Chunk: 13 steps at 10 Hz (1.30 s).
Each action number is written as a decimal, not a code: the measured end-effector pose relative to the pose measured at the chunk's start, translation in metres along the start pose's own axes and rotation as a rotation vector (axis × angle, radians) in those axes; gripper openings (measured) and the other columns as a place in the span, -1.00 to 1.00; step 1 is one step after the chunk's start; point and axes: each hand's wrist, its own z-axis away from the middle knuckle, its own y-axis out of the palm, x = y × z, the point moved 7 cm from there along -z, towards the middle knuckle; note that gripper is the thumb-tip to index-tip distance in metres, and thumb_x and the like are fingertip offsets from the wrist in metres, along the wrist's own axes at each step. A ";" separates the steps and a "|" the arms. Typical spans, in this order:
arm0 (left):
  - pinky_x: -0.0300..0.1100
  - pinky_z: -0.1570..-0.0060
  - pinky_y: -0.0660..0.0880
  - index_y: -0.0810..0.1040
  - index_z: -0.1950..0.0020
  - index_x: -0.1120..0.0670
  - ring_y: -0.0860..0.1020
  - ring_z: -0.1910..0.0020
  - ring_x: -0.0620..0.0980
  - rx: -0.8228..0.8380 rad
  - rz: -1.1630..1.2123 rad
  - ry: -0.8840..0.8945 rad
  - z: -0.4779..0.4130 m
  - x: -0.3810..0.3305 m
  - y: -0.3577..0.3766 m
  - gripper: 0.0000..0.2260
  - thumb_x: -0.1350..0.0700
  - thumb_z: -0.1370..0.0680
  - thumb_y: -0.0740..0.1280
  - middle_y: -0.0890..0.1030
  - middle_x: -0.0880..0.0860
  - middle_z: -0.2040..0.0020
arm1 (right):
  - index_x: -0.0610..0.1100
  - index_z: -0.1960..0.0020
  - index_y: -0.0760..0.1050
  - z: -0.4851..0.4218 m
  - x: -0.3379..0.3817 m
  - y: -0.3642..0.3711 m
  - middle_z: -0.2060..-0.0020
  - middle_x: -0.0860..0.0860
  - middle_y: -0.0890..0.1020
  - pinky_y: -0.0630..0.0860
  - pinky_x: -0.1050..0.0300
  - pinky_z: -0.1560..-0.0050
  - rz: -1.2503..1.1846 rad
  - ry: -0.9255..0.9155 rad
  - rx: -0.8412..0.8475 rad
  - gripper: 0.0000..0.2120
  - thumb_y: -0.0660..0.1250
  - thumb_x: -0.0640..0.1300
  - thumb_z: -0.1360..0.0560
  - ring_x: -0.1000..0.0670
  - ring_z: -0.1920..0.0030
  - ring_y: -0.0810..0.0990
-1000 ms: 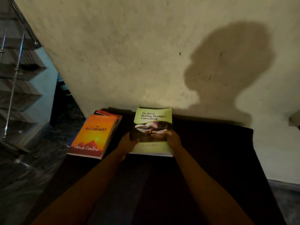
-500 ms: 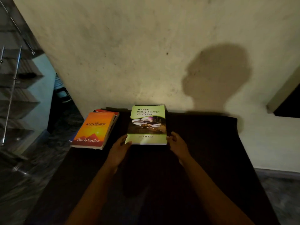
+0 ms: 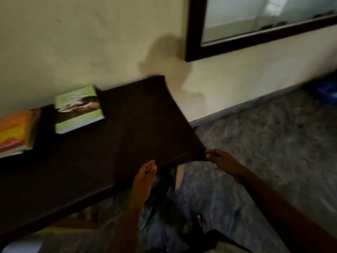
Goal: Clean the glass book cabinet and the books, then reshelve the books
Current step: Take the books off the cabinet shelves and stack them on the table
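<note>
A green book [image 3: 78, 108] lies flat on the dark table [image 3: 127, 128] close to the wall. At the left edge of the view sits an orange book [image 3: 13, 130] on top of a small stack. My left hand [image 3: 145, 172] hovers at the table's near edge, fingers held loosely together, holding nothing. Over by the table's near right corner is my right hand [image 3: 222, 161], fingers slightly curled and empty. The glass cabinet [image 3: 264, 21], dark-framed, is on the wall at the upper right. The picture is blurred by motion.
Grey marbled floor [image 3: 264, 143] stretches to the right of the table. Something blue [image 3: 328, 90] sits on the floor at the far right by the wall. Dark cloth or clothing [image 3: 173, 207] lies below the table edge near me.
Both hands have let go of the green book, which stays on the table. My view has swung right; the hands have moved off to the table's right corner and the cabinet has come into sight.
</note>
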 end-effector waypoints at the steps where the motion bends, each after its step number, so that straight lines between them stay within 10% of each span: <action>1: -0.15 -0.26 0.34 0.42 -0.30 0.14 0.43 -0.26 0.03 0.159 -0.097 -0.020 -0.007 -0.003 0.082 -0.74 0.19 -0.61 0.17 0.45 0.08 -0.30 | -0.19 -0.25 0.47 0.008 -0.056 -0.055 -0.04 -0.06 0.51 0.46 0.18 0.03 -0.048 0.082 -0.053 -0.72 0.26 -0.15 -0.56 -0.10 -0.13 0.53; 3: -0.20 -0.19 0.40 0.33 -0.39 0.27 0.41 -0.24 0.06 0.408 -0.197 -0.129 -0.033 -0.003 0.284 -0.66 0.24 -0.62 0.17 0.39 0.25 -0.37 | -0.35 -0.28 0.40 -0.007 -0.195 -0.190 0.11 -0.10 0.51 0.31 0.36 0.35 -0.082 0.286 -0.098 -0.69 0.17 -0.24 -0.59 0.08 0.24 0.42; 5: -0.11 -0.26 0.32 0.33 -0.39 0.25 0.36 -0.36 0.19 0.303 -0.174 -0.192 -0.071 -0.047 0.399 -0.65 0.17 -0.63 0.17 0.38 0.22 -0.38 | -0.36 -0.23 0.45 -0.043 -0.250 -0.315 0.06 -0.29 0.54 0.31 0.27 0.37 -0.088 0.308 -0.118 -0.70 0.21 -0.20 -0.57 -0.05 0.20 0.45; 13: -0.02 -0.27 0.39 0.37 -0.32 -0.08 0.44 -0.27 -0.04 -0.517 0.201 0.919 -0.306 -0.623 0.326 -0.70 0.12 -0.60 0.19 0.47 -0.04 -0.26 | 0.03 -0.09 0.50 -0.319 0.393 -0.592 -0.01 -0.02 0.57 0.50 0.24 0.12 -0.310 -1.041 0.087 -0.86 0.24 -0.11 -0.56 0.10 0.11 0.57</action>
